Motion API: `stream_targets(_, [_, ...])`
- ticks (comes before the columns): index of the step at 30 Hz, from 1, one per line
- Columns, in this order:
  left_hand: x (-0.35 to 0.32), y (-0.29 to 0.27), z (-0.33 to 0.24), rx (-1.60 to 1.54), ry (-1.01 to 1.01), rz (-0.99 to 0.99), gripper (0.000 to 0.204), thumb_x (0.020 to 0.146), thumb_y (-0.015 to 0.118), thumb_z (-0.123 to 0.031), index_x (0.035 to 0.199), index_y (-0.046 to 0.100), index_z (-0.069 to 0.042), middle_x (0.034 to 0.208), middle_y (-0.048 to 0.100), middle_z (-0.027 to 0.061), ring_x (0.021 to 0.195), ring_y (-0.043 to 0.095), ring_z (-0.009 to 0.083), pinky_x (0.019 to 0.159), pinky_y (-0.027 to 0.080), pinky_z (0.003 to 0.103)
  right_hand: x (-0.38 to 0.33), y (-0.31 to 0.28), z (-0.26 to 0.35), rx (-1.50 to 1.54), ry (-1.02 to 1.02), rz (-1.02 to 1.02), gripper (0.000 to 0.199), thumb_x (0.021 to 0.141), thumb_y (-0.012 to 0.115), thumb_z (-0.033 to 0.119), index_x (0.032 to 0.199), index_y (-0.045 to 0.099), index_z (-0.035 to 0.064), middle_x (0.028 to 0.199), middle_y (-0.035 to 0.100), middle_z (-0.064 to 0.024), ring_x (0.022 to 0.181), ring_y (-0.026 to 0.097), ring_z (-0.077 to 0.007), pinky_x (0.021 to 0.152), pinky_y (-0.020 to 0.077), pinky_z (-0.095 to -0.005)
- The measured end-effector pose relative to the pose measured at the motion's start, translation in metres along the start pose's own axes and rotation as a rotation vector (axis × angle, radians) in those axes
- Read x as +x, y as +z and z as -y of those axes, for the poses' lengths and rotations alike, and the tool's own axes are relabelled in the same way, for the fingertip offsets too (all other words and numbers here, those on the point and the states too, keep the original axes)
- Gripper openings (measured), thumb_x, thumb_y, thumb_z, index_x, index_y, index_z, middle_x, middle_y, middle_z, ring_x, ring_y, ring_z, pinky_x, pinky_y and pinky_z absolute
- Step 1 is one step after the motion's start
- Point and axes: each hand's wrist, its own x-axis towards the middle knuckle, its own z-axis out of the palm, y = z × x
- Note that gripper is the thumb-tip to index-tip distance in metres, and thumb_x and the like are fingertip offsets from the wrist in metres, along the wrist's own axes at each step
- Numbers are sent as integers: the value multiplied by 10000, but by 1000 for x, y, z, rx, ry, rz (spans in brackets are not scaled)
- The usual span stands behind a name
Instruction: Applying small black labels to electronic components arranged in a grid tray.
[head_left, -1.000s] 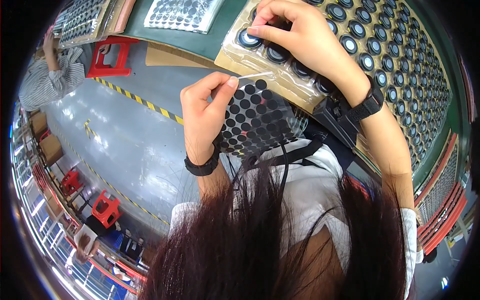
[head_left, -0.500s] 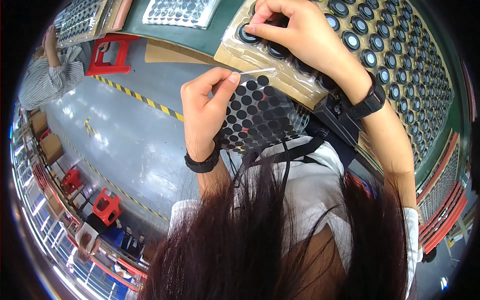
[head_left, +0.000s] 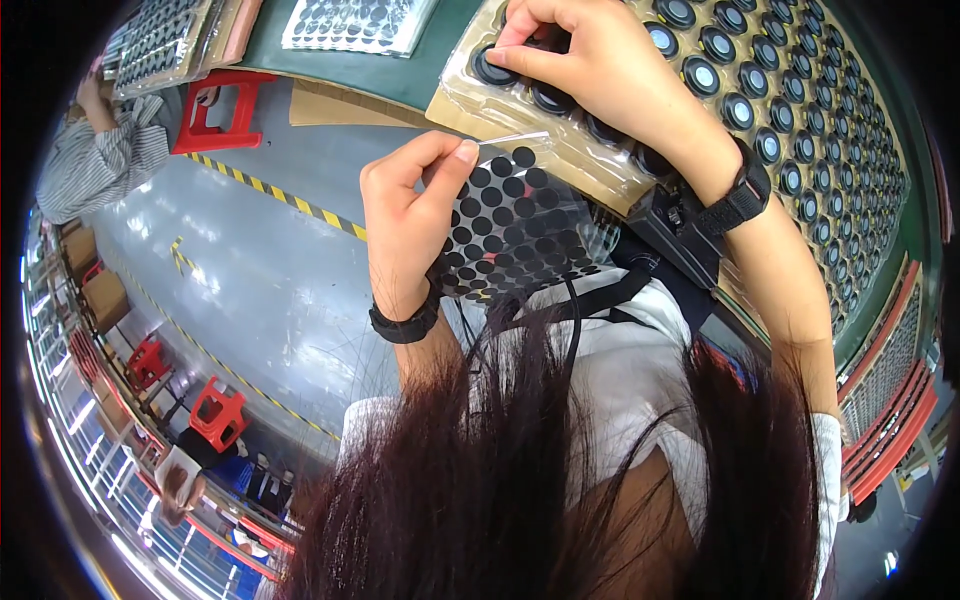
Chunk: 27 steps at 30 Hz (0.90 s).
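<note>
My left hand (head_left: pixel 412 205) pinches, between thumb and forefinger, the upper edge of a clear sheet of round black stickers (head_left: pixel 490 200). The sheet hangs beside the work table, a narrow white strip along its top. At the table's near corner my right hand (head_left: pixel 610 70) is closed, thumb and forefinger at a round black speaker-like part (head_left: pixel 489 73) in a clear plastic tray (head_left: pixel 465 95). Whether a sticker is under those fingertips is hidden. Rows of similar parts fill the tray; many have pale centres, while those nearest me look dark in the middle.
Brown cardboard (head_left: pixel 590 172) lies under the tray on the green table (head_left: pixel 350 75). Another sticker sheet (head_left: pixel 355 25) lies at the far left of it. A black box-like device (head_left: pixel 672 232) sits by the table edge. Beyond are a red stool (head_left: pixel 215 115) and a seated co-worker (head_left: pixel 105 160).
My left hand and the sticker sheet have shifted very slightly upward. My right hand stays at the same part, almost unmoved.
</note>
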Motion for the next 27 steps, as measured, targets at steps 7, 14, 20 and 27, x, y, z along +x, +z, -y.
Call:
stream_targets(7, [4,0,-9,-5,21,-8,126,755,579,-71,720,549,47,522,444,15,510,372,55,466,311,203,4,-2,1,-135,-36,-80,154,686,636,72,789,533,21,829,525,-140,730,530,-268,641,422,-328])
stream_targets(14, [-2,-4,-34,68,59,10,125,757,574,-66,714,533,44,517,429,33,500,372,71,466,314,216,3,-39,28,180,200,-76,99,693,592,35,771,532,29,810,543,-97,723,527,-225,633,420,-299])
stream_targets(20, [-14,7,-68,152,266,118,105,741,578,-45,713,529,44,548,470,67,491,410,115,473,337,233,-56,-127,178,-511,-148,149,144,577,508,-33,653,553,81,670,532,-68,631,532,-213,554,418,-261])
stream_targets(27, [-33,49,-124,145,413,220,69,724,580,-21,705,544,36,584,518,92,506,472,158,489,363,248,-134,-198,259,-496,-161,93,205,698,533,160,539,437,73,558,501,1,477,450,-81,454,379,-163])
